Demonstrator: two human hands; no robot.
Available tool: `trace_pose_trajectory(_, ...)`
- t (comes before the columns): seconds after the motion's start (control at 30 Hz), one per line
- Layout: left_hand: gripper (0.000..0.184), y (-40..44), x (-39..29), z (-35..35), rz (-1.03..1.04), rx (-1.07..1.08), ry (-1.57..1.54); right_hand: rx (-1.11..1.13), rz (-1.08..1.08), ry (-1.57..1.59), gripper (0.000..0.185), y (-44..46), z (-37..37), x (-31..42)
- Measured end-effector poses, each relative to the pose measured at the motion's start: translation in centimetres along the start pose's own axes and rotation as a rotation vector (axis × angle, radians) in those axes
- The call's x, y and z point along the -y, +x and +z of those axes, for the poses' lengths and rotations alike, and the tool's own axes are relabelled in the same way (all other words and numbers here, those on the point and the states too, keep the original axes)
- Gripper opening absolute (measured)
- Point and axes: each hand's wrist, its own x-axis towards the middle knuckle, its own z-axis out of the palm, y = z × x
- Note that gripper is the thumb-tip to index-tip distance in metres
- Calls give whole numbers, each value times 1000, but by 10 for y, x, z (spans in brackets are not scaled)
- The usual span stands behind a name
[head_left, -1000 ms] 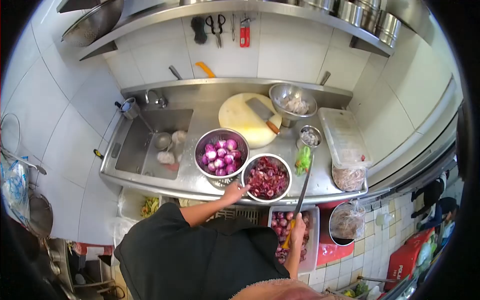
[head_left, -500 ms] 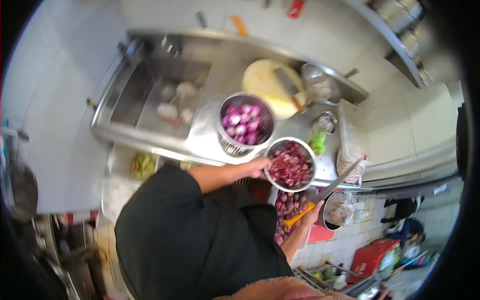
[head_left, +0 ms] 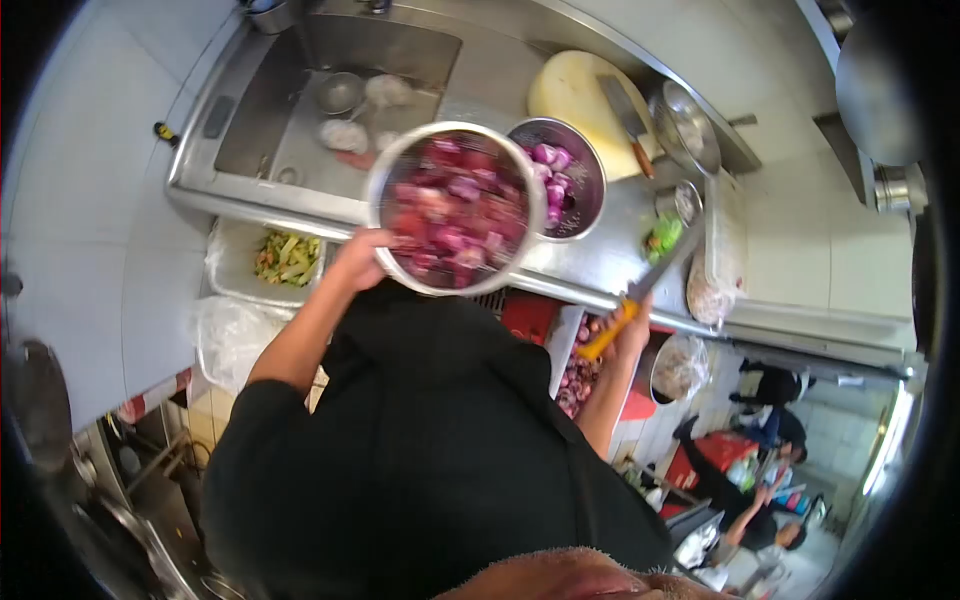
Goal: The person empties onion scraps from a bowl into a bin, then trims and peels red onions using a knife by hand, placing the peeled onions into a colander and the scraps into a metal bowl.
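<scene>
My left hand grips the rim of a steel bowl, raised over the counter's front edge beside the sink. Dark red onion peels fill the bowl, blurred by motion. In my right hand is a knife with a yellow handle, its long blade pointing up and to the right. Behind the bowl stands a steel colander, partly covered by it, holding peeled purple onions. Below my right hand, unpeeled red onions lie in a crate, partly hidden by my forearm.
A round cutting board bears a cleaver. Left lies the sink with a small bowl and plastic bags. A tub of vegetable scraps sits below the counter at left. A bucket stands right; other people are farther off.
The bowl of peels has moved left and up, from beside the colander to in front of it near the sink. My right hand with the knife has risen slightly.
</scene>
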Motion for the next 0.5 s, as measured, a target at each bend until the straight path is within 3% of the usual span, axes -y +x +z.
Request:
trace_pose_trajectory(0.1, 49, -55, -35, -58, 142, -285, -46, 110, 23, -89, 51, 3, 71, -3)
trace_pose_trajectory(0.17, 54, -96, -58, -66, 269, -317, -95, 146, 17, -150, 53, 2, 107, -3)
trace_pose_trajectory(0.33, 62, -188, -72, -138, 636, -757, 243, 345, 88, -251, 52, 15, 168, -19)
trace_pose_trajectory(0.43, 58, -223, -72, -156, 559, -1141, 301, 397, 118, -304, 54, 13, 190, -30)
trace_pose_trajectory(0.5, 61, -228, -64, -186, 614, -1344, 465, 414, 145, -355, 53, 6, 202, -31)
